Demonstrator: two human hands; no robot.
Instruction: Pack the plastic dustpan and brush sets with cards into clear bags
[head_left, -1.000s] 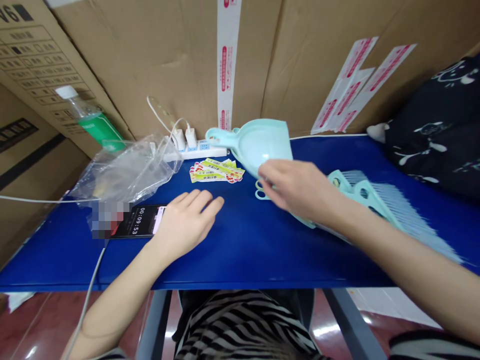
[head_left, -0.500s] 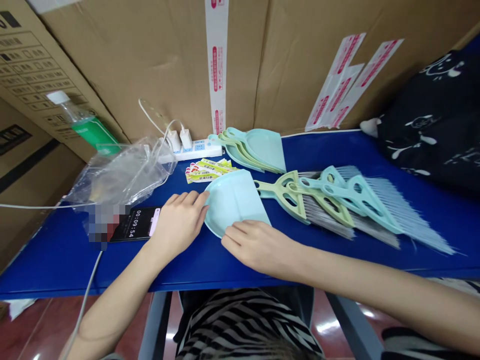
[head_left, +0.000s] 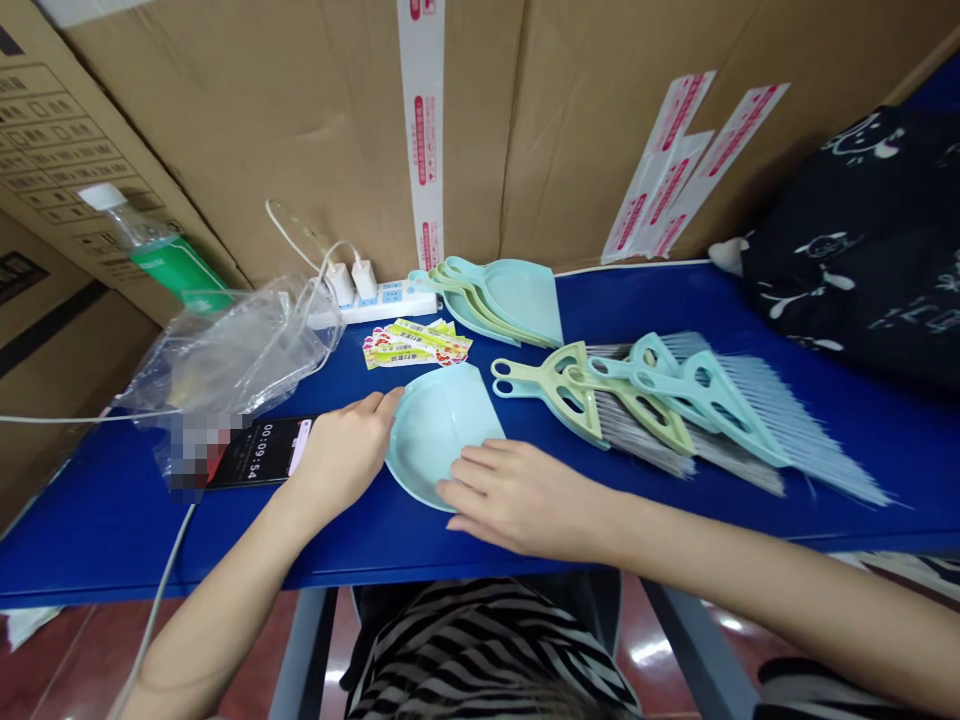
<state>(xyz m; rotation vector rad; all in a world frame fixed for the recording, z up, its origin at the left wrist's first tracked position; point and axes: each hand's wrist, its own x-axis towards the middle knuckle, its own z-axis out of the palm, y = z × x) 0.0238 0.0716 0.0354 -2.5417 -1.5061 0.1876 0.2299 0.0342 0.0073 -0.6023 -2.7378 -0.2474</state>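
Note:
A pale blue dustpan [head_left: 439, 425] lies flat on the blue table [head_left: 525, 560] in front of me. My left hand [head_left: 341, 450] rests open beside its left rim, fingertips touching it. My right hand [head_left: 517, 495] lies open with its fingers spread over the dustpan's near right edge. A stack of pale blue and green dustpans [head_left: 502, 300] sits at the back. To the right lie several small brushes, green [head_left: 570, 385] and pale blue [head_left: 720, 400], fanned out with bristles pointing right.
A phone [head_left: 259, 452] showing a timer lies left of my left hand, with a crumpled clear plastic bag [head_left: 232, 350] behind it. Printed labels [head_left: 416, 342], a power strip [head_left: 375, 300] and a bottle [head_left: 161, 250] are at the back. Cardboard boxes [head_left: 300, 130] wall the rear; dark printed fabric [head_left: 862, 230] lies right.
My right hand brought one pale blue dustpan from the back stack down to the table's near middle. My left hand shifted to its left rim. The dustpan slid slightly left.

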